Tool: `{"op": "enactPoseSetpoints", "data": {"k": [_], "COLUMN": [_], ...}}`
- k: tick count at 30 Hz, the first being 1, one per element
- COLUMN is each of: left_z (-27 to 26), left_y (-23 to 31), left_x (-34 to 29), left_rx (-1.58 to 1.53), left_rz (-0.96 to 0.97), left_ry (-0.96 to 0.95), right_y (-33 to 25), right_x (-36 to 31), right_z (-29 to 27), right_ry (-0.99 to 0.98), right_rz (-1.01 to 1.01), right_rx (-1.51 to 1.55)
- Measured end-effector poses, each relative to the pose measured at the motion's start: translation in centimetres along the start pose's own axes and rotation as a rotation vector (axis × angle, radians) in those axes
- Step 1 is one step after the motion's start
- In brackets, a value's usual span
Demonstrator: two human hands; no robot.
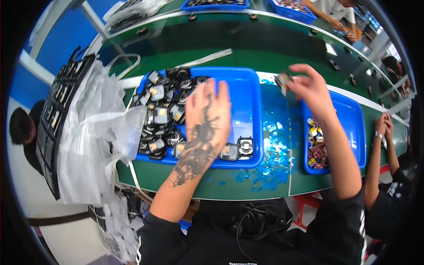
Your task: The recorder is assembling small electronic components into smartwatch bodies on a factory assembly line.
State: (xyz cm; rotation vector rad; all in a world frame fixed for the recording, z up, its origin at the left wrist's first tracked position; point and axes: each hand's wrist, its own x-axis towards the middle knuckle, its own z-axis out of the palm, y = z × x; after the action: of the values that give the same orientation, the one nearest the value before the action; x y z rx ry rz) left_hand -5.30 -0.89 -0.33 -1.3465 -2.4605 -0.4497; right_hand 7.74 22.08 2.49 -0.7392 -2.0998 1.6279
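Note:
My left hand [207, 110] is over a blue tray [256, 119], back up, its fingers stretched out and a little apart. No held part shows in it, and its palm side is hidden. Under and left of it lies a heap of small black plastic parts [161, 115], many with a square clear or yellowish window. One black part with a round white centre [245, 147] lies in the tray's near right corner. My right hand [311, 86], raised at the tray's far right, pinches a small dark part [283, 81] with a light face, blurred by motion.
Shiny blue film scraps [274, 150] cover the green table between the trays. A second blue tray [360, 132] holds small yellow and red pieces. Racked black trays with white plastic sheets [92, 128] stand left. Parts dot the dark belt [190, 37]; other people work at right.

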Motion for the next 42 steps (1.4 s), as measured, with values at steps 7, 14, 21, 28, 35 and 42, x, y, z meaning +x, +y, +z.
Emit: {"op": "enactPoseSetpoints", "data": {"k": [7, 14, 21, 28, 35, 42], "left_z": [0.9, -1.2, -2.2, -1.7, -0.9, -1.1], "left_y": [-1.2, 0.6, 2.2, 3.2, 3.6, 3.9], "left_x": [-0.9, -0.1, -0.1, -0.6, -1.0, -1.0], "left_rx": [0.069, -0.861, -1.765, -1.758, -1.6, -1.489], "left_rz": [0.006, -0.2, -0.46, -0.468, -0.312, -0.251], "left_ry": [-0.059, -0.125, -0.272, -0.388, -0.418, -0.441], "right_y": [6.5, 3.3, 0.0, 0.9, 2.5, 2.6], "right_x": [12.4, 9.6, -1.0, -4.5, -4.8, -5.5], "right_z": [-2.4, -6.2, -12.9, -10.9, -9.2, -10.1], "right_ry": [0.187, 0.221, -0.264, -0.185, -0.223, -0.227], "right_rz": [0.104, -0.118, -0.131, -0.176, -0.345, -0.324], "right_rx": [-0.421, -0.657, -0.888, -0.799, -1.061, -1.034]}}
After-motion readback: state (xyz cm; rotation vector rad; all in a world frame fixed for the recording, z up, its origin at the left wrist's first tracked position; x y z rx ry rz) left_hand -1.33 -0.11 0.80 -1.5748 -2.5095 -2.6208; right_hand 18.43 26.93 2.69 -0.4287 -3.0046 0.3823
